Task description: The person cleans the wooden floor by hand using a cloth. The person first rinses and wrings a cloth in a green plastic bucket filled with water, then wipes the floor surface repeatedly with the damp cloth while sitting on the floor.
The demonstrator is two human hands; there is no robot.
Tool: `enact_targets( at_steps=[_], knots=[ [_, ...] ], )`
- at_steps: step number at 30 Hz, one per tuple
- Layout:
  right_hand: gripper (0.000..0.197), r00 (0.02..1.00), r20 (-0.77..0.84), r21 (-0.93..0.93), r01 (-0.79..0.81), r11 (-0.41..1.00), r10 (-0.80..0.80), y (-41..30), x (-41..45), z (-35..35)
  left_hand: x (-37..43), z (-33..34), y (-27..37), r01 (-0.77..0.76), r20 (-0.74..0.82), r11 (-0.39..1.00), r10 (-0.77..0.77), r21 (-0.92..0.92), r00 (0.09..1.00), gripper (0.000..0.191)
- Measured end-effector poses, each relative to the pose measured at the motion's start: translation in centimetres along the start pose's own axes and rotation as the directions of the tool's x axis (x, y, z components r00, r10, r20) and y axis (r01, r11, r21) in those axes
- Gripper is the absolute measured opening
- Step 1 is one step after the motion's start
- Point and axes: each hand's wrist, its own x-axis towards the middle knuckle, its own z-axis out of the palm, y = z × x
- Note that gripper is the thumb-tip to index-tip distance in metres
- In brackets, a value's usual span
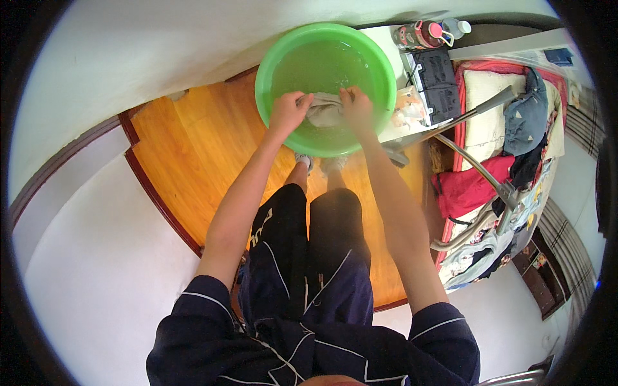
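A pale cloth [326,112] is stretched between my two hands over a round green plastic basin [263,91] that holds water. My left hand [289,112] pinches the cloth's upper left corner between thumb and fingers. At the opposite corner my right hand [356,107] grips the fabric, its fingers bent and slightly blurred. The lower part of the cloth hangs at the water's surface; whether it dips under is hard to tell.
Right of the basin, a white surface [376,36] carries a black battery-like box [437,87], a soft packet [408,107] and two bottles [427,34]. A metal pole [463,118] slants before a bed [490,87] strewn with clothes [478,186]. A wall [169,53] rises at the left.
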Motion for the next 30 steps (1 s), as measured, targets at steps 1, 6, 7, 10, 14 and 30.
enact_targets(
  at_steps=[1,6,7,10,14,30],
  knots=[
    [0.032,1.000,0.002,-0.002,-0.003,1.000,0.003,0.5,0.0,-0.1,0.0,-0.1,0.1,-0.071,0.007,0.982,0.071,0.174,0.997,0.031],
    [0.027,0.872,-0.339,-0.193,0.302,0.933,-0.353,-0.6,-1.6,0.8,0.0,-0.8,1.4,0.138,0.019,0.989,-0.139,0.055,0.990,0.032],
    [0.027,0.873,-0.341,-0.199,0.297,0.934,-0.350,0.5,-2.3,1.4,0.1,-0.7,1.5,0.144,0.056,0.975,-0.155,0.172,0.986,0.034],
    [0.033,0.816,-0.516,-0.255,0.145,0.956,-0.261,1.6,-4.1,3.7,0.1,-0.5,1.1,0.183,-0.078,0.973,-0.174,0.140,0.982,0.035],
    [0.035,0.989,-0.022,0.441,-0.124,0.889,0.148,3.4,-5.4,6.1,-0.5,0.9,0.3,0.213,-0.109,0.954,-0.240,-0.212,0.965,0.035],
    [0.028,0.921,-0.389,-0.147,-0.037,0.988,-0.024,4.0,-1.3,-0.5,0.1,-0.5,1.3,0.299,-0.334,0.953,-0.298,-0.048,0.894,0.031]
  ],
)
